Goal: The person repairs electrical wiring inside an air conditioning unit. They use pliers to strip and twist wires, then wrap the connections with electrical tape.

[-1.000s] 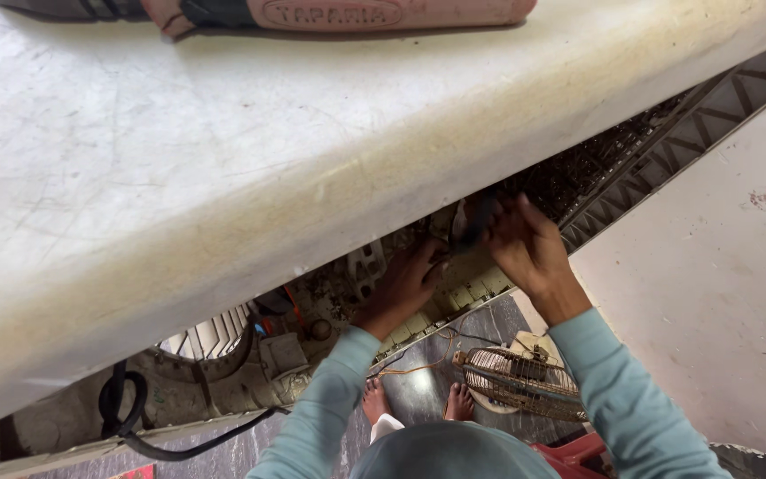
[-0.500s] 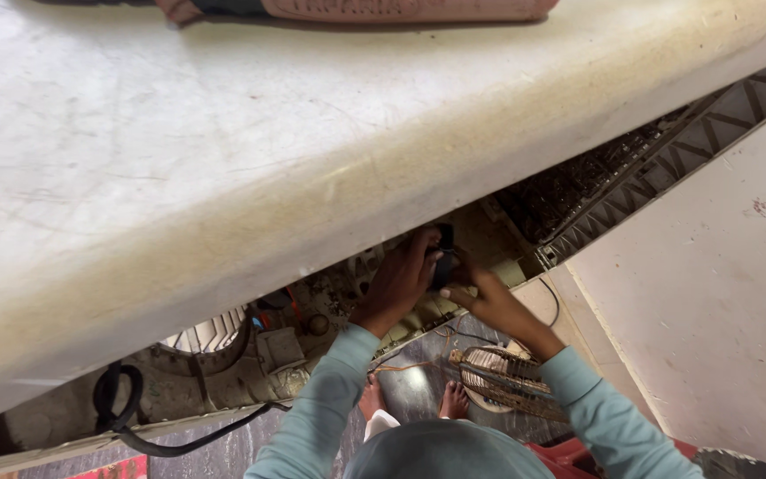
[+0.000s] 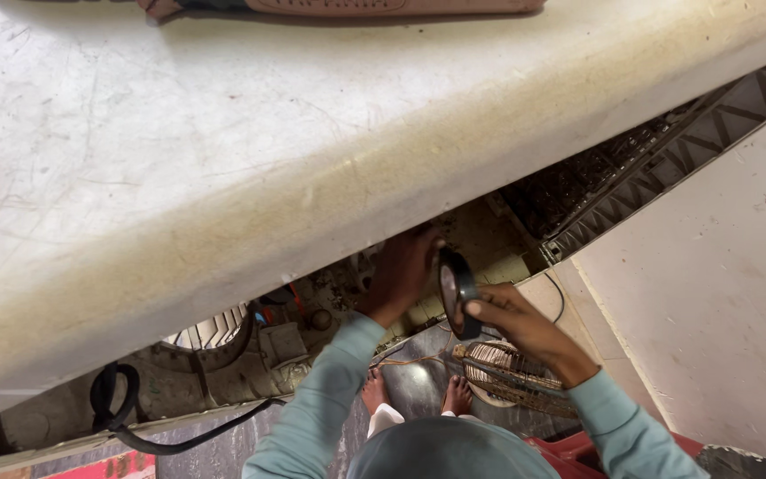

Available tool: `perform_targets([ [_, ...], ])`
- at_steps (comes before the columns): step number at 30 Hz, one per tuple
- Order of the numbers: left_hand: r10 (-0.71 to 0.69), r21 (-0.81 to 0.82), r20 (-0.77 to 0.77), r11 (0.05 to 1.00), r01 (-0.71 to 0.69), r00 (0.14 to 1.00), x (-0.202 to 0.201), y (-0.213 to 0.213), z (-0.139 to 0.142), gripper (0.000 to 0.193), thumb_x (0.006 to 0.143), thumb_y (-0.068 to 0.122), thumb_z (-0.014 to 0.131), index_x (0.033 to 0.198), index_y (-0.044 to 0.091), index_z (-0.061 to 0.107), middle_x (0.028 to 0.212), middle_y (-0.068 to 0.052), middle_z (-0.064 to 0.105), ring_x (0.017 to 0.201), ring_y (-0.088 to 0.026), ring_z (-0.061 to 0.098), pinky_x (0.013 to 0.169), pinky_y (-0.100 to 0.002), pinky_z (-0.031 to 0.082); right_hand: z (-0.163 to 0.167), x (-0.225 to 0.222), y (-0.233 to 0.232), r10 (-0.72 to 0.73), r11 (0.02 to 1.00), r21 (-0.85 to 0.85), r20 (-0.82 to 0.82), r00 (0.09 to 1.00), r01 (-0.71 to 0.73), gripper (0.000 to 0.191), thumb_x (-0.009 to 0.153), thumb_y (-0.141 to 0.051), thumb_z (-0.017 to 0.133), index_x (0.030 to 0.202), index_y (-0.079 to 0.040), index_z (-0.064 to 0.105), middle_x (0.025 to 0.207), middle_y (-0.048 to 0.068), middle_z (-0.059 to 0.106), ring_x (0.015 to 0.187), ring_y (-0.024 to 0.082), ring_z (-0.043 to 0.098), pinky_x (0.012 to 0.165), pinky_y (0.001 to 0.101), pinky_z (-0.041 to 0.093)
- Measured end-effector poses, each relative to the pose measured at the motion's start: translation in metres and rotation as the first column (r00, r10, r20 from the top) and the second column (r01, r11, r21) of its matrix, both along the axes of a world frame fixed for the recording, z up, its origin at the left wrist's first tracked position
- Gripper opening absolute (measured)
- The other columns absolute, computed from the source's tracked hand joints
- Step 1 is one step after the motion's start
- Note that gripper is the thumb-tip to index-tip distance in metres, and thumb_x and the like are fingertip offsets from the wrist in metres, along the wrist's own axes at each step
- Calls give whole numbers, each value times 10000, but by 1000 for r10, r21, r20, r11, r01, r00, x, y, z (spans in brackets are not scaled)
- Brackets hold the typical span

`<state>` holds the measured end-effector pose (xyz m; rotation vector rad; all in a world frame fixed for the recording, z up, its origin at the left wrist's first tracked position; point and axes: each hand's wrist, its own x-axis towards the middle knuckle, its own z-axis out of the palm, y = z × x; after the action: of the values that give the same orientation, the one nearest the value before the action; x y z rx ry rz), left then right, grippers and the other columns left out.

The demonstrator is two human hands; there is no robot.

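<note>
right hand (image 3: 525, 324) has dropped away from under the white panel (image 3: 223, 160), now pinching a black tape roll (image 3: 457, 291) near the chest; left hand (image 3: 405, 270) stays up inside, grip hidden.

A broad, scratched, off-white panel (image 3: 223, 151) with a yellowed rounded edge filled the upper left of the view. A pinkish-brown flat object (image 3: 347, 7) lay at its top edge. Beneath it, a thick black cable (image 3: 126, 426) looped beside a white slatted vent (image 3: 214, 328). A dark metal grille (image 3: 658, 168) ran diagonally beside a pale stained wall (image 3: 720, 302). A coil of woven copper-coloured wire (image 3: 507, 377) lay below.
</note>
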<state>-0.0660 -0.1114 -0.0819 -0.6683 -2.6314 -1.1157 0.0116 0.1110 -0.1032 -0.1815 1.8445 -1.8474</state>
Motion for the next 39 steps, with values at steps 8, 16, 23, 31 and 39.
perform_targets([
  [8, -136, 339, 211, 939, 58, 968, 22, 12, 6, 226, 942, 34, 573, 1132, 43, 695, 1011, -179, 736, 942, -344, 729, 860, -435, 562, 17, -87, 21, -322, 512, -759, 266, 909, 403, 382, 1033, -480, 551, 1100, -107, 590, 1035, 92, 701, 945, 209, 660, 914, 409, 532],
  [16, -97, 167, -16, 981, 99, 995, 9, -4, -1, 256, 954, 164, 664, 1171, 30, 639, 1101, -220, 695, 1036, -435, 652, 870, -505, 512, -19, -77, -16, -5, 996, 91, -9, 1000, 6, 572, 1070, -529, 382, 1214, -44, 648, 976, 44, 690, 845, 133, 586, 835, 306, 509],
  [23, -150, -26, 22, 988, 151, 988, 1, -10, -20, 309, 973, 225, 645, 1248, 85, 660, 1137, -207, 705, 1037, -407, 671, 875, -504, 509, -23, 0, -44, -60, 989, 135, -44, 997, 65, 352, 1009, -355, 555, 1167, -54, 649, 949, 39, 723, 970, 144, 671, 935, 343, 527],
  [31, -40, 70, -49, 997, 43, 998, 10, -24, -35, 294, 1010, 234, 596, 1244, 73, 670, 1136, -210, 706, 1018, -400, 680, 873, -487, 519, -5, -4, -45, -69, 997, -41, -45, 997, 67, 314, 1059, -313, 535, 1135, -12, 579, 965, 74, 710, 974, 174, 668, 954, 383, 537],
  [39, -16, 188, 65, 982, 3, 998, 3, 0, -41, 317, 1026, 255, 566, 1251, 53, 663, 1164, -232, 697, 1061, -429, 658, 902, -504, 502, 46, 6, -42, 170, 949, 282, -76, 982, -142, 308, 980, -310, 580, 1165, -71, 635, 971, 76, 780, 1013, 178, 717, 936, 360, 550],
])
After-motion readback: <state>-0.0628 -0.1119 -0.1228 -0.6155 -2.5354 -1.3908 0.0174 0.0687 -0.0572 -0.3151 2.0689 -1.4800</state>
